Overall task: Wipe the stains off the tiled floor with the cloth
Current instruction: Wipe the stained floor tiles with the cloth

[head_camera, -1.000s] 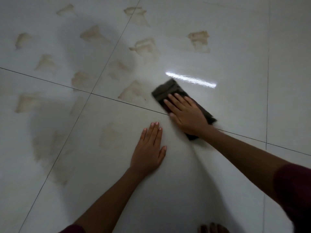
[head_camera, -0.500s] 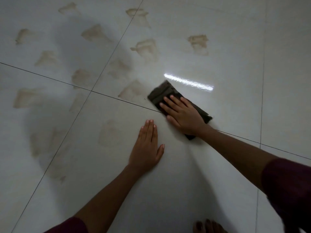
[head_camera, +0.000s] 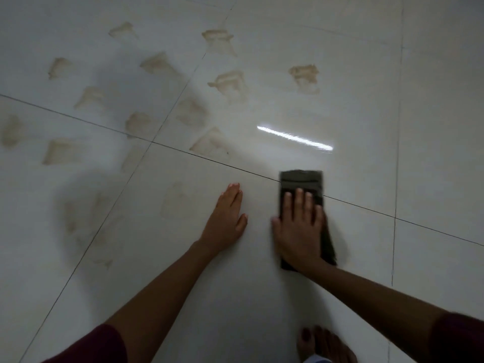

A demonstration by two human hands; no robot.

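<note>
A dark folded cloth [head_camera: 301,180] lies flat on the white tiled floor [head_camera: 366,87], across a grout line. My right hand [head_camera: 298,226] presses on it with straight fingers and covers its near half. My left hand [head_camera: 226,218] rests flat on the tile just left of the cloth, apart from it. Several tan stains mark the floor beyond and to the left; the nearest one [head_camera: 210,144] is up and left of the cloth, and another stain [head_camera: 305,77] lies farther back.
A bare foot [head_camera: 324,344] shows at the bottom edge, below my right arm. A bright strip of reflected light [head_camera: 294,138] lies just beyond the cloth. Faint smeared stains [head_camera: 86,221] sit in a shadow at the left.
My right hand has drawn the cloth back toward me and to the right, away from the nearest stain, and the cloth has turned from slanted to straight. My left hand stays planted.
</note>
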